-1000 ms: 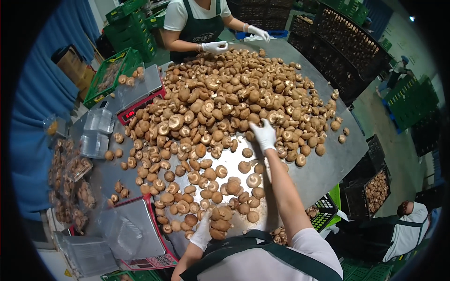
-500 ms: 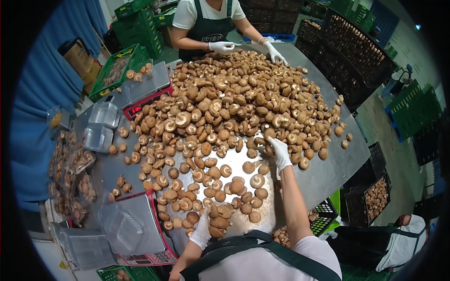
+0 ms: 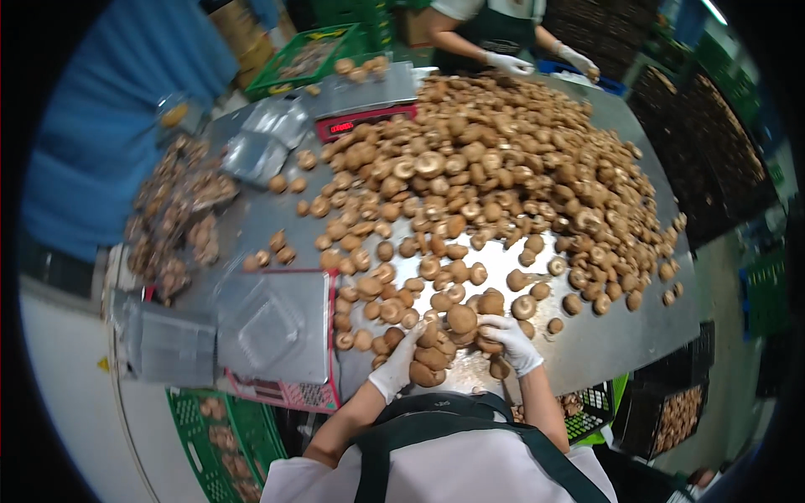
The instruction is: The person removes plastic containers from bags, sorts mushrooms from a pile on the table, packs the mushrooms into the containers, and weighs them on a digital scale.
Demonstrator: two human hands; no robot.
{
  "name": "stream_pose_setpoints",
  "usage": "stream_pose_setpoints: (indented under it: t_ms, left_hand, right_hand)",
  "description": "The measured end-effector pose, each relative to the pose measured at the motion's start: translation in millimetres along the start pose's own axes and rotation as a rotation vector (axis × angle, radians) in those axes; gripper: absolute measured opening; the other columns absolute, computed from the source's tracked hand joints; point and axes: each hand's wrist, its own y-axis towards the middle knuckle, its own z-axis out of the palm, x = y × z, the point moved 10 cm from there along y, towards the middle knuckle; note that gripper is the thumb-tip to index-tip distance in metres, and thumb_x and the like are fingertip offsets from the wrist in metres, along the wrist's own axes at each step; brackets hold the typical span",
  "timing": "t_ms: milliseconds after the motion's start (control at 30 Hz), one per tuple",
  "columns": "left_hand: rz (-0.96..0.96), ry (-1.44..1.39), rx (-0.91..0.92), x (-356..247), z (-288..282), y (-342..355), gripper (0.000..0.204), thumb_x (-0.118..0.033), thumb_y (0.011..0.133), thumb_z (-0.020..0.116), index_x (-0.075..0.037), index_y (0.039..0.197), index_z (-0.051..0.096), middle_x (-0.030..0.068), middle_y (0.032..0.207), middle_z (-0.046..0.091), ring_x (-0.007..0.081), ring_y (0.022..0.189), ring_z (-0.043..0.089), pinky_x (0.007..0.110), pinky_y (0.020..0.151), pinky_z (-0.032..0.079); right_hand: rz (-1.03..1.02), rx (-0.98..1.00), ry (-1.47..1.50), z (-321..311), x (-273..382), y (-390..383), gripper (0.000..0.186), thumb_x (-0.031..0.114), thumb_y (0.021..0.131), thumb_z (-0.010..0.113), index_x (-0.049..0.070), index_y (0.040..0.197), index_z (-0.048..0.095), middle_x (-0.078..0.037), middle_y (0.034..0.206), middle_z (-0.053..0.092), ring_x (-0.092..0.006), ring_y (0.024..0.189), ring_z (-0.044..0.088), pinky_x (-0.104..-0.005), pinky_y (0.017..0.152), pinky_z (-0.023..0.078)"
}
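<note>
A big heap of brown mushrooms point(image 3: 495, 176) covers a steel table point(image 3: 620, 335). Close to my body sits a small pile of mushrooms point(image 3: 449, 344). My left hand point(image 3: 396, 367), in a white glove, cups the left side of that pile. My right hand point(image 3: 511, 342), also gloved, presses against its right side. Both hands hold the pile between them at the table's near edge.
A scale with a clear plastic tray point(image 3: 272, 331) stands to my left. A second scale point(image 3: 360, 117) sits at the far left, by a green crate point(image 3: 310, 54). Packed mushroom bags point(image 3: 172, 222) lie left. Another person's gloved hands point(image 3: 511, 63) work at the far side. Crates point(image 3: 671, 419) stand below right.
My right hand has pulled back from the middle of the heap toward my body. Both hands now close around a small pile at the near edge.
</note>
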Motion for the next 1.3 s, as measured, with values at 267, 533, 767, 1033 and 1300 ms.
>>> stream_pose_setpoints:
  t_ms: [267, 533, 767, 1033, 1300]
  left_hand:
    - [0.150, 0.065, -0.093, -11.2, -45.5, -32.8, 0.050, -0.047, 0.088, 0.054, -0.009, 0.121, 0.052, 0.0064, 0.111, 0.056, 0.0120, 0.095, 0.057, 0.025, 0.082, 0.047]
    - [0.541, 0.084, -0.119, -93.9, -69.8, -149.8, 0.066, -0.058, 0.083, 0.050, -0.011, 0.128, 0.043, 0.0092, 0.111, 0.057, 0.0162, 0.076, 0.062, 0.028, 0.056, 0.052]
    - [1.387, 0.402, -0.451, -209.9, -119.7, -301.4, 0.074, -0.044, 0.078, 0.067, -0.013, 0.136, 0.032, 0.0110, 0.123, 0.048, 0.0204, 0.085, 0.060, 0.028, 0.059, 0.052]
    - [1.183, 1.532, -1.085, -208.7, -151.5, -286.5, 0.059, -0.022, 0.071, 0.071, -0.006, 0.123, 0.050, 0.0185, 0.131, 0.042, 0.0365, 0.121, 0.041, 0.043, 0.102, 0.034]
    - [1.130, 1.655, -1.064, -212.2, -142.8, -274.0, 0.064, -0.035, 0.073, 0.070, -0.008, 0.126, 0.047, 0.0200, 0.134, 0.039, 0.0407, 0.123, 0.036, 0.049, 0.101, 0.030]
  right_hand:
    - [0.049, -0.013, -0.384, 67.9, -8.1, 28.5, 0.022, 0.011, 0.081, 0.068, 0.004, 0.100, 0.060, 0.003, 0.079, 0.056, -0.0035, 0.067, 0.050, -0.0170, 0.060, 0.041]
    - [-0.179, -0.032, -0.530, 138.9, 32.2, 39.5, 0.025, 0.007, 0.079, 0.068, 0.003, 0.102, 0.060, -0.004, 0.097, 0.063, -0.0100, 0.083, 0.059, -0.0239, 0.073, 0.050]
    - [-0.769, 0.277, -0.676, 339.5, 48.2, 46.8, 0.030, 0.012, 0.078, 0.067, 0.006, 0.106, 0.058, -0.016, 0.119, 0.056, -0.0248, 0.110, 0.056, -0.0307, 0.091, 0.045]
    - [-1.040, 0.239, -1.273, 380.8, -13.3, 81.6, 0.028, 0.020, 0.080, 0.060, 0.006, 0.104, 0.058, -0.009, 0.104, 0.058, -0.0283, 0.096, 0.053, -0.0380, 0.080, 0.046]
    - [-0.789, -0.385, -1.606, 224.4, 38.6, 129.4, 0.032, 0.019, 0.072, 0.067, 0.006, 0.101, 0.060, -0.011, 0.085, 0.062, -0.0310, 0.084, 0.059, -0.0410, 0.071, 0.048]
